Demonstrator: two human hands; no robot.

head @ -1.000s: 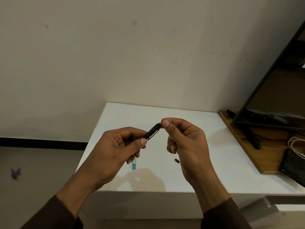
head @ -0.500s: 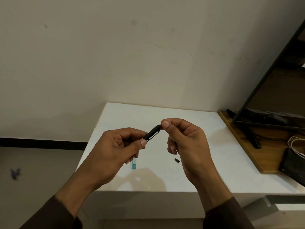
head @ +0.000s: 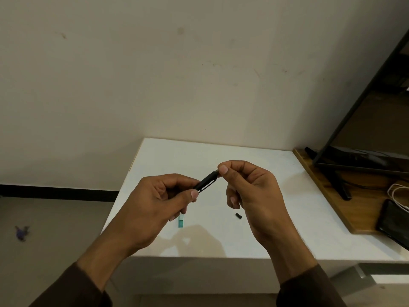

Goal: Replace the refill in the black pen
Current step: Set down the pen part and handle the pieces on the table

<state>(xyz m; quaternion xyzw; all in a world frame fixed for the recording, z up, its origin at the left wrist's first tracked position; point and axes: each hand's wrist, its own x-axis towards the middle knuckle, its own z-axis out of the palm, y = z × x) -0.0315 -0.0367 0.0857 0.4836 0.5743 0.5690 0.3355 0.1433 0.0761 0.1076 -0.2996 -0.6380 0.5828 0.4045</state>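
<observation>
Black pen: the black pen (head: 207,182) is held in the air above the tabletop (head: 276,173), tilted, its upper end pointing up and to the right; a clip runs along its lower side.
Left hand: the left hand (head: 159,202) is curled around the lower end of the pen, thumb pressed against the barrel, fingers folded behind it; the lower tip of the pen is hidden inside the fist.
Right hand: the right hand (head: 250,191) pinches the upper end of the pen between thumb and forefinger; the other fingers are curled loosely toward the palm.
Small black part: a short black piece (head: 238,215) lies on the tabletop just beside the right hand, apart from the pen.
Teal piece: a slim teal and white strip (head: 181,221) lies on the tabletop below the left hand, partly hidden by its fingers; what it is cannot be told.
Tabletop: white, set against a plain wall.
Right side: a wooden board (head: 332,196) adjoins the tabletop, carrying a dark stand (head: 338,185), a white cable (head: 398,191) and a dark phone (head: 394,224).
Sleeves: dark sleeves cover both forearms at the lower edge of the view.
</observation>
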